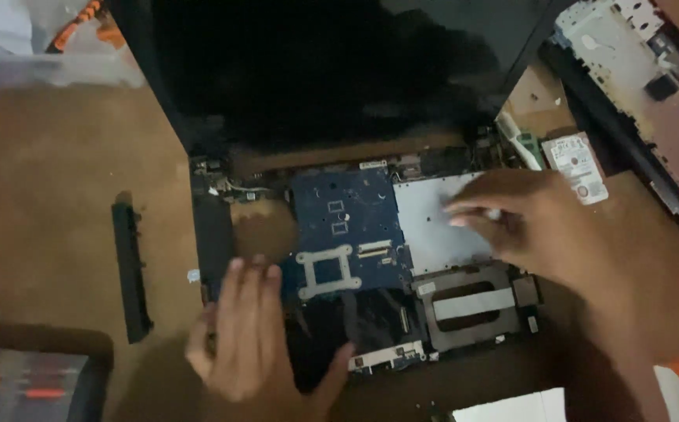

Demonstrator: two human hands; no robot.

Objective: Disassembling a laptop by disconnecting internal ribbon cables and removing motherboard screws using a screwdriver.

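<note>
A: Laptop, mid-table, opened up?
B: Yes. Left hand flat and open on its front-left edge, steadying it. Right hand, fingers loosely curled and holding nothing, touches the plate.

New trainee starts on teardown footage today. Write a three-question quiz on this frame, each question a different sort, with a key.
1. True or false: the left hand rests at the front left of the opened laptop base.
2. Multiple choice: the right hand's fingertips lie on
A. the blue circuit board
B. the grey metal plate
C. the loose black strip
3. Which small silver drive lies on the table to the right of the laptop?

Key
1. True
2. B
3. The hard drive, beside the right hand's wrist side.
</note>
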